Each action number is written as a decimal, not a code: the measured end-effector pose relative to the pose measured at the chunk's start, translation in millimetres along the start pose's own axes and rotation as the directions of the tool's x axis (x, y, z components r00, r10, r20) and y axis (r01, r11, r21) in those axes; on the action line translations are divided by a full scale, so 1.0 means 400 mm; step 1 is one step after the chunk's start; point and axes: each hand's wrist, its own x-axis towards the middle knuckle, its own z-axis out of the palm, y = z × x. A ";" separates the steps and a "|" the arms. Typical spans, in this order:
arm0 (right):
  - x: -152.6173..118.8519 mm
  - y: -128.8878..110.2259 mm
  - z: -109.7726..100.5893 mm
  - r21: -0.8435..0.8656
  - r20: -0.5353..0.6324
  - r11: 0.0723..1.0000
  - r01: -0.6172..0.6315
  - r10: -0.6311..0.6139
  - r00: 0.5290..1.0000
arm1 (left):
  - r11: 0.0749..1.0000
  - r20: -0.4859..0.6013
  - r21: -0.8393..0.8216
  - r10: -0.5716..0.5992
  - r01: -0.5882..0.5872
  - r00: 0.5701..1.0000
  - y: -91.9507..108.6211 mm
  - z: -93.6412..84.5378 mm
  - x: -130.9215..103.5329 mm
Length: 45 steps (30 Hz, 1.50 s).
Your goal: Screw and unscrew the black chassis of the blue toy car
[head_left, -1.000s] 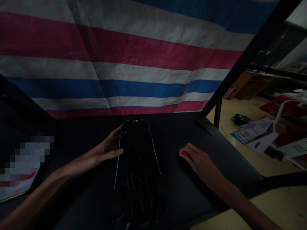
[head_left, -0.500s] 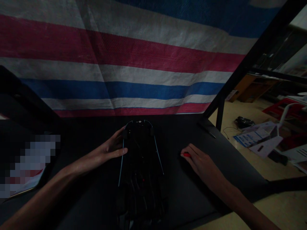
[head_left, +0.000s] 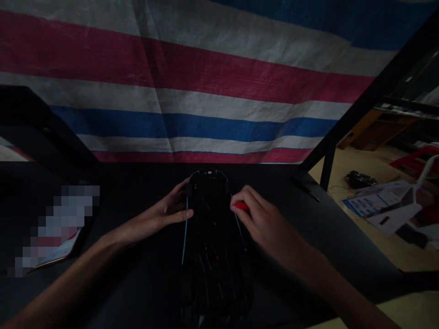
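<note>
A long black toy car (head_left: 212, 228), seemingly underside up, lies on the black table with thin light-blue trim along its sides. My left hand (head_left: 171, 212) grips its left edge, thumb on top and fingers down the side. At the car's right edge, my right hand (head_left: 255, 212) is closed around a small red-handled tool (head_left: 242, 206). The tool's tip is hidden, and in the dim light I cannot tell whether it touches the car. A tiny red spot shows on the car's nearer part.
Behind the table (head_left: 274, 180) hangs a striped sheet (head_left: 206, 123) between dark frame posts. A thin dark rod (head_left: 310, 192) lies near the table's right edge. At left is a blurred-out flat item (head_left: 58, 233). Beyond the right edge, cartons (head_left: 384, 205) stand on the floor.
My right hand has moved left with the red-handled tool, from beside the car to its right edge. My left hand keeps its hold on the car. The whole view has shifted slightly.
</note>
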 end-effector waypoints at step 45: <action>0.194 -0.064 0.057 0.252 0.428 0.961 0.111 -0.214 0.878 | 0.925 0.159 -0.377 0.104 -0.037 0.982 -0.043 -0.026 -0.001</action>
